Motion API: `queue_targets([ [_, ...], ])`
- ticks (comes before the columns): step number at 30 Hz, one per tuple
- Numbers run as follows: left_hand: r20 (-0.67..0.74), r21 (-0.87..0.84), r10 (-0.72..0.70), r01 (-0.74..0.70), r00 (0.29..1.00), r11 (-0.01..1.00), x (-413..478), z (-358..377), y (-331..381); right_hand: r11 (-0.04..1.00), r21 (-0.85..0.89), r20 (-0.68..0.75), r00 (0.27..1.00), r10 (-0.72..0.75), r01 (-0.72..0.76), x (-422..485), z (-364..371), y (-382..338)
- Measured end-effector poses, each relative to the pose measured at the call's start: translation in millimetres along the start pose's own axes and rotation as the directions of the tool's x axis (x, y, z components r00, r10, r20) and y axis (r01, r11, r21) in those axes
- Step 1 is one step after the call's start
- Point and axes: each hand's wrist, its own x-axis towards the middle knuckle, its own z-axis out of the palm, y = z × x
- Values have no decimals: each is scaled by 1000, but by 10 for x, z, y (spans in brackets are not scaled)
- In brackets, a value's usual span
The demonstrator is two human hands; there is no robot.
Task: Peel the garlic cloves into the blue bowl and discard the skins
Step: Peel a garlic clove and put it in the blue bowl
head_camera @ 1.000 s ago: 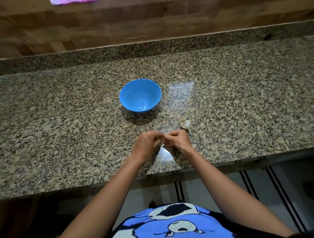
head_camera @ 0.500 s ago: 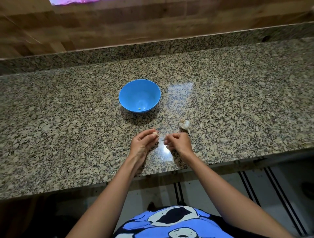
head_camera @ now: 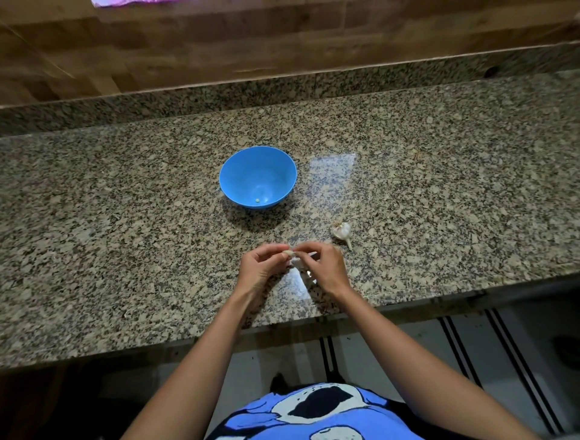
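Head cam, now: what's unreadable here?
Head view only.
The clove, pinched between the left hand and right hand: fingers cover most of it, so the skin left on it is unclear.
The speck in the blue bowl: too small to identify.
The garlic bulb: too small to count its cloves.
The pink thing: cut off by the top edge.

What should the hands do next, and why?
Probably pull the skin off the clove: the left hand pinches it, the right hand pinches at its end, whitish skin shows between them, and the blue bowl holds only one small piece.
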Motion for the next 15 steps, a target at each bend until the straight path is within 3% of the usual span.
queue_targets([
  [8, -54, 48, 5, -2, 999, 999, 15, 13, 53, 994, -80, -34, 997, 76, -79, 21, 18, -29],
  [15, -31, 88, 17, -14, 999, 996, 29, -2, 87, 997, -69, 9, 1000, -19, 19, 69, -6, -24],
])
